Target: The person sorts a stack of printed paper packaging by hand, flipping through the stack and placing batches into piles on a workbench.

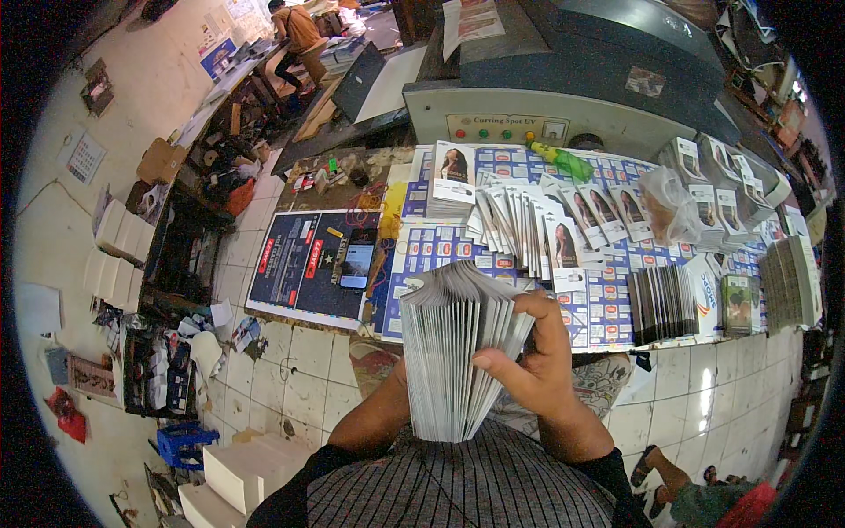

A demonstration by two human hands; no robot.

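Blue-patterned worktable (604, 321): one green bottle (568, 165); right grip (540, 368) clasping one card stack (443, 365); left grip hidden, can't tell.

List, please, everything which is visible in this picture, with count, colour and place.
Table: one, brown where bare, centre
Machine: one, grey and cream, behind table
Held stack: one, whitish, centre front
Picture cards: many, white and dark, mid-table
Dark stack: one, blackish, table's right front
Plastic bag: one, translucent, table's right
Bottle: one, green, near machine
Printed sheet: one, dark with red, table's left
Phone: one, lit screen, on printed sheet
White blocks: several, lower left
Co-worker: one, orange-brown top, far upper left
Small clutter: uncountable, mixed colours, left
Right hand: one, bare, gripping held stack
Left forearm: one, dark-sleeved, lower centre; its hand is hidden
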